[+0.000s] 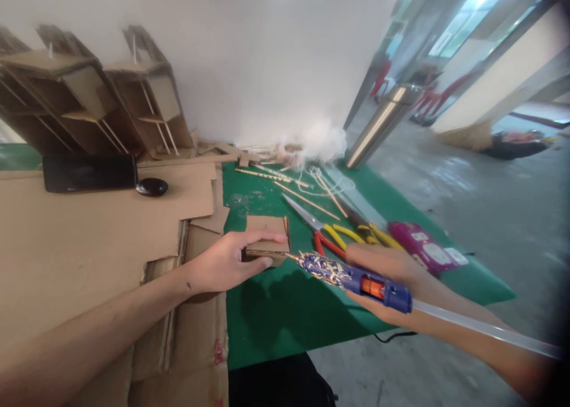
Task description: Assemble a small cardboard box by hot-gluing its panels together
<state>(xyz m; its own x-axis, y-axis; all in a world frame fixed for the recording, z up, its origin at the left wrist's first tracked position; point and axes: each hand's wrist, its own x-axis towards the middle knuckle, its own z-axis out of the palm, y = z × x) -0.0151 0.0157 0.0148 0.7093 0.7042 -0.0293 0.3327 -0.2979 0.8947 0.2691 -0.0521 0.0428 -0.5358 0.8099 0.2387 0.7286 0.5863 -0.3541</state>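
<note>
My left hand [240,257] is closed on a small cardboard box [267,223], thumb and fingers on its near side, just above the green tabletop [307,330]. In my right hand [383,264] is a blue hot glue gun [351,279], its barrel speckled with pale bits and a long clear glue stick [481,327] coming out of the back. The nozzle tip points left and meets, or nearly meets, the right end of the box's near edge. How the right fingers wrap the handle is partly hidden behind the gun.
Scissors [307,214], yellow-handled pliers [374,232] and a purple packet [423,247] lie beyond my right hand. Wooden sticks [307,199], white fluff [320,140] and a steel flask [383,125] are farther back. At left are cardboard sheets [89,235], a phone [91,172], a mouse [151,186] and cardboard shelves [146,92].
</note>
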